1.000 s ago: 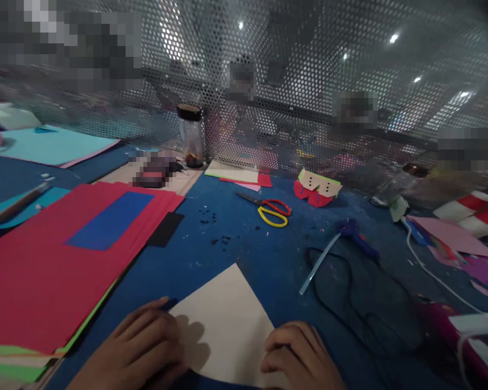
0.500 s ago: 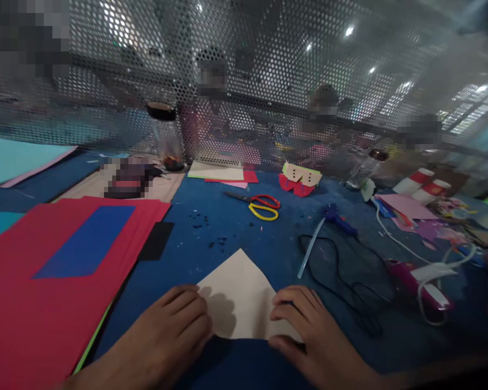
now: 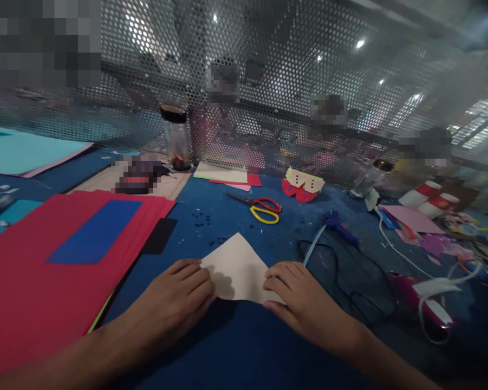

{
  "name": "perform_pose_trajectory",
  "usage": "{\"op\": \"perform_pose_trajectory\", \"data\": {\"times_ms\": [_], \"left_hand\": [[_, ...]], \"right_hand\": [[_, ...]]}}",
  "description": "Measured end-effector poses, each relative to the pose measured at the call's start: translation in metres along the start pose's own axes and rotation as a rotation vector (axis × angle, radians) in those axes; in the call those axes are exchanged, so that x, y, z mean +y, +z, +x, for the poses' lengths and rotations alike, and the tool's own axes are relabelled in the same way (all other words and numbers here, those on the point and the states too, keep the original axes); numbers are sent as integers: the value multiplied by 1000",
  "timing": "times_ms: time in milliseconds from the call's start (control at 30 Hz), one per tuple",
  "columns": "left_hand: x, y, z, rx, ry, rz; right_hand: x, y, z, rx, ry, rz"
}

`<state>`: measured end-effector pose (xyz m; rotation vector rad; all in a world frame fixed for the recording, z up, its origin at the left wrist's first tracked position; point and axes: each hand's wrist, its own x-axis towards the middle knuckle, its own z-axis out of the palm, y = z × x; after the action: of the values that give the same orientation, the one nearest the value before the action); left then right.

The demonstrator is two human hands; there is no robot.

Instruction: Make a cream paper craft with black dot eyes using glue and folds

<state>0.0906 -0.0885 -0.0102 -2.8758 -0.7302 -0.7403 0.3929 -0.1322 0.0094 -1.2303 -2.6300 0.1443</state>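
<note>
A cream sheet of paper (image 3: 239,273) lies in front of me, its pointed corner facing away and its near edge bowed, as if folded over. My left hand (image 3: 184,290) closes on its left corner, the fingers curled. On the right corner rests my right hand (image 3: 298,298), thumb below and fingers above, gripping the paper. Both side corners are hidden under the hands. Beyond the paper lie scissors (image 3: 251,202) with one red and one yellow handle. Right of them is a blue glue gun (image 3: 342,232) with a glue stick (image 3: 314,246) in it.
Red sheets (image 3: 20,303) with a blue strip (image 3: 97,233) on top lie left, beside a black piece (image 3: 159,236). A red and cream paper piece (image 3: 304,184), a jar (image 3: 176,141) and a perforated metal screen (image 3: 264,70) are behind. A magenta device (image 3: 410,292) lies right.
Both hands and the cream paper have moved slightly away from me across the table. The near edge now sits farther off. The camera view has shifted a little.
</note>
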Motion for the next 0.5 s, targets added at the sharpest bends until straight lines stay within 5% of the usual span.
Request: {"op": "perform_pose_trajectory", "data": {"times_ms": [500], "left_hand": [[-7,9,3,29,-19,-72]], "right_hand": [[9,12,4,119,-29,46]]}}
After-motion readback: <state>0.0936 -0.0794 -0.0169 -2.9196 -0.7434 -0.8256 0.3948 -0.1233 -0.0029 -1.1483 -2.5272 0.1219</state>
